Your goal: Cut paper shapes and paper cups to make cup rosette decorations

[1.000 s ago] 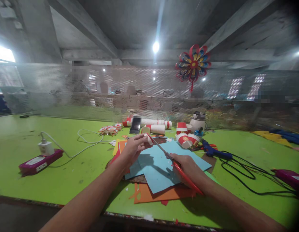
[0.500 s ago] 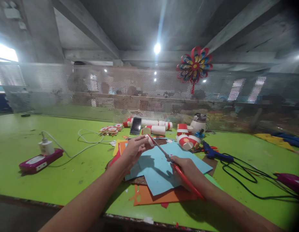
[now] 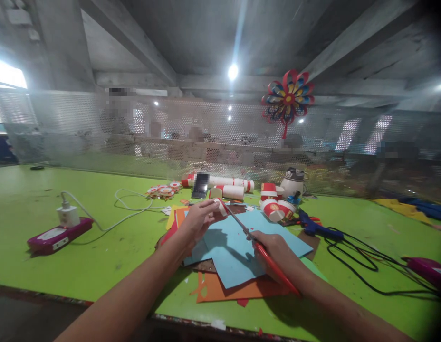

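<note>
My left hand [image 3: 202, 218] is closed on a small red-and-white paper cup piece [image 3: 221, 207], held above the sheets. My right hand [image 3: 272, 249] grips a pair of scissors [image 3: 265, 256] with red handles. Their long metal blades point up and left, and the tips reach the edge of the cup piece. How far apart the blades stand is hard to make out. Under both hands lie light blue paper sheets [image 3: 234, 266], on top of orange paper [image 3: 242, 289] and other coloured sheets.
Red-and-white paper cups [image 3: 273, 209] and a lidded bottle [image 3: 292, 183] stand behind. A blue glue gun [image 3: 318, 227] with black cable lies right. A phone [image 3: 200, 185] leans at the back beside stacked cups [image 3: 233, 192]. A purple power strip [image 3: 60, 237] sits left.
Almost nothing differs. Both hands, the cup piece and the scissors keep nearly the same place, and the view has shifted very slightly.
</note>
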Tool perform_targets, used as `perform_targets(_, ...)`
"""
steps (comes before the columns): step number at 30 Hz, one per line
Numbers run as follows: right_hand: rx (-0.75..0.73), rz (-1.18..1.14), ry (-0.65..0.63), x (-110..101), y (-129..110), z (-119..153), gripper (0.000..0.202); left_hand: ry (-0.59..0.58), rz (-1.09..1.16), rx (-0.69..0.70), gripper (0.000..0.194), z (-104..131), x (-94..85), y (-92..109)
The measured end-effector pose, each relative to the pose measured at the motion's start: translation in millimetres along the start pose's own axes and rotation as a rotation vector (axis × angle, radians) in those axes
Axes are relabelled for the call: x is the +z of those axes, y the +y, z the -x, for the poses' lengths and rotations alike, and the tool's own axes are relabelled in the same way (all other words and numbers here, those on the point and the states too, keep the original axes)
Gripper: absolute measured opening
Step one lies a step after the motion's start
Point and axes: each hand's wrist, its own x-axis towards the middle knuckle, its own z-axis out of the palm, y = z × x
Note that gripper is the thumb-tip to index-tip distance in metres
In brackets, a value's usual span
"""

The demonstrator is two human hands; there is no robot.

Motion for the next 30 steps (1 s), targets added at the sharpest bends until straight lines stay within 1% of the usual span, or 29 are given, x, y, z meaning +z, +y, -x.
perform_targets(4, -0.029, -0.041, 0.005, -2.6, 2.1, -2.4, 0.034, 0.004, -0.031, 0.019, 0.029, 1.3, 0.8, 2.4)
perform_targets(7, -0.035, -0.062, -0.002, -3.2, 3.2, -3.4, 0.036, -0.015, -0.046, 0.017, 0.028, 2.3, 1.3, 3.3)
perform_targets(14, 0.002, -0.05, -0.012, -2.1, 3.4, -2.7, 0.034, -0.022, -0.073, 0.01, 0.031, 1.1, -0.3, -3.1)
perform_targets(21, 0.035, -0.011, -0.021, -5.2, -0.5, -1.5, 0.033, -0.017, -0.068, -0.003, 0.03, 2.6, 1.0, -0.9)
perform_targets(30, 0.055, 0.0, -0.027, -1.8, -2.3, -2.1, 0.031, -0.019, -0.043, 0.0, 0.03, -0.5, -0.9, -4.0)
